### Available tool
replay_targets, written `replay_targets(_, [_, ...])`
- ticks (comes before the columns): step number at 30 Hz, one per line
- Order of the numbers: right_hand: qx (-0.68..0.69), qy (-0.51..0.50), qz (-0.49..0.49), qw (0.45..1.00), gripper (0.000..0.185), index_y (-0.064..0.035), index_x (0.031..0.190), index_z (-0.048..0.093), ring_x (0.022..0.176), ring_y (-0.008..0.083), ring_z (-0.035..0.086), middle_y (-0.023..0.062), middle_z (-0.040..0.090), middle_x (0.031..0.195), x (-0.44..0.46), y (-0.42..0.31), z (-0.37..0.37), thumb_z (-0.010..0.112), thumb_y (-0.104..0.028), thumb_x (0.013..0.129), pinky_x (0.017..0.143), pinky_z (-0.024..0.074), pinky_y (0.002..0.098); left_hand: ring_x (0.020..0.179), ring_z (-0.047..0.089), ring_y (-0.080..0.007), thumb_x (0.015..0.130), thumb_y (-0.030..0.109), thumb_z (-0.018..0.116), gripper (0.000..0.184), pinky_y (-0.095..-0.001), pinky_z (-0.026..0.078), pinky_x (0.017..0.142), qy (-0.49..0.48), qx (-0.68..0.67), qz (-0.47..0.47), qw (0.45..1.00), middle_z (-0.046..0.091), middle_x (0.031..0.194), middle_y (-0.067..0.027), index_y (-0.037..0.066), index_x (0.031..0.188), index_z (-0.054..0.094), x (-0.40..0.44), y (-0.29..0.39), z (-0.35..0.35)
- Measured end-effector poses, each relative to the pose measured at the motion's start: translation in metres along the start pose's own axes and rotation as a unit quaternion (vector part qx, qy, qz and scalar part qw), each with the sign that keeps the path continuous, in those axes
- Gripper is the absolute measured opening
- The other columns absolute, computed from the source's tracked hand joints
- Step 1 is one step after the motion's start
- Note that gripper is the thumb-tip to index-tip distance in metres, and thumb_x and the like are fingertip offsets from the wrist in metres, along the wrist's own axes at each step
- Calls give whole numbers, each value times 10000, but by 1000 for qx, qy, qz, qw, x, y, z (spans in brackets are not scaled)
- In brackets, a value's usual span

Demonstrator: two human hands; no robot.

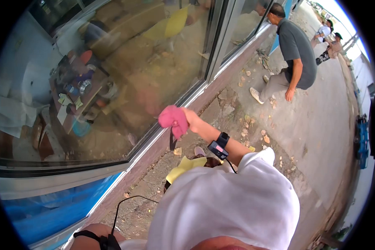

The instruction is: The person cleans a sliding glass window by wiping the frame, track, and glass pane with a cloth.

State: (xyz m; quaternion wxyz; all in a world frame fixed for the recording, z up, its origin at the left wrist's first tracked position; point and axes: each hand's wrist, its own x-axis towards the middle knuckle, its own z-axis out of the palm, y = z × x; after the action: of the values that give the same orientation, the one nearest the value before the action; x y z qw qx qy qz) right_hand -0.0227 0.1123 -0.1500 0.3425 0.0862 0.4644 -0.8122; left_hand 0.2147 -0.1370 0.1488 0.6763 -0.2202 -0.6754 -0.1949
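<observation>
My right hand (191, 119) is stretched out to the window, closed around a bunched pink cloth (173, 119). The cloth is against the lower part of the large glass pane (125, 83), just above its metal sill (158, 135). Cloth covers most of my fingers. A black strap with a small device (219, 148) sits on my right wrist. At the bottom left edge, part of my left arm shows with a black strap and a cable; my left hand is outside the picture. A yellow cloth (185, 168) lies in front of my white shirt (221, 204).
A person in a grey shirt (296, 46) bends close to the window farther along the wall. Two more people (330, 41) are at the far right. Behind the glass stand a cluttered small table (81, 89) and a yellow chair (173, 25). Dry leaves (266, 136) dot the pavement.
</observation>
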Motion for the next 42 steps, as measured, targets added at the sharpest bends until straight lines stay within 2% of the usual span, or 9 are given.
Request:
replay_targets(5, [44,94,-391,914,355,-45,1191,488,771,143,594,93,585,943,-27,-150,-18,423,-292,945,719,509,279,1181,448,-336,915,335,501,458,-463,348,1004,-87,61,-97,990,431,1313,-173,-3,1223,466,-55,28,37])
replay_targets(10, [-296,173,-597,726,466,-12,1276,402,1068,162,492,85,503,1175,6,-206,-20,591,-121,864,911,379,260,1182,449,-331,906,332,516,457,-461,355,1000,-129,96,-138,977,440,1304,-170,1,1217,471,-78,38,59])
replay_targets(11, [-312,219,-628,678,464,-44,1213,443,1020,284,512,138,507,1085,11,-197,-17,628,-119,794,877,398,354,1183,449,-330,904,331,519,457,-460,357,999,-135,104,-143,975,442,1303,-169,1,1216,473,-81,41,63])
replay_targets(14, [-351,255,-609,664,455,-41,1139,429,973,348,505,161,466,1066,34,-146,-30,630,-72,733,827,427,389,1183,449,-328,898,329,528,456,-459,361,997,-143,127,-160,968,447,1298,-167,3,1212,476,-87,44,76])
replay_targets(21, [-364,188,-263,874,424,-88,1112,470,997,348,553,155,559,1037,57,-40,-94,646,-189,740,843,442,387,1185,450,-321,884,325,550,455,-455,371,992,-155,142,-165,964,460,1286,-161,7,1204,484,-89,47,97])
replay_targets(23, [-303,202,-304,880,395,-80,1103,473,961,325,560,150,573,983,40,-78,-79,643,-177,759,821,443,370,1185,450,-319,881,323,556,455,-454,373,991,-160,144,-162,963,463,1283,-160,9,1202,486,-88,48,99])
replay_targets(30, [-350,262,-623,648,459,-76,1183,435,933,353,532,168,498,1050,12,-185,-20,634,-116,771,778,441,399,1187,450,-312,867,319,577,455,-451,383,986,-158,120,-172,965,476,1271,-155,13,1194,494,-91,44,97])
replay_targets(37, [-400,150,-273,862,499,-55,1170,414,1002,371,537,202,515,1115,55,-37,-90,649,-208,758,818,437,413,1189,451,-305,854,314,599,455,-448,393,981,-141,114,-174,968,488,1260,-149,17,1185,503,-96,38,92])
replay_targets(42, [-373,212,-461,776,477,-67,1167,419,968,369,554,184,527,1107,18,-100,-18,647,-181,764,798,449,414,1190,451,-300,844,311,614,456,-445,400,978,-138,124,-164,969,497,1251,-145,20,1179,508,-94,38,90])
